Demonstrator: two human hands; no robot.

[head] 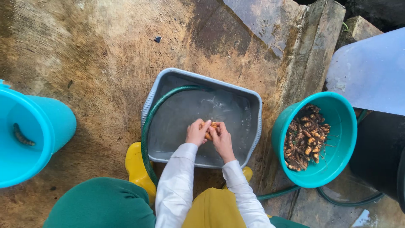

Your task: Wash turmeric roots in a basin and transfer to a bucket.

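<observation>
1. A small orange root sits over the water in the grey basin, its long axis running roughly across, between both hands.
2. The left hand and right hand both grip the root, fingers curled, forearms reaching forward over the basin's near rim.
3. A green hose curves along the basin's left side; a teal bucket of roots stands right of the basin.
</observation>
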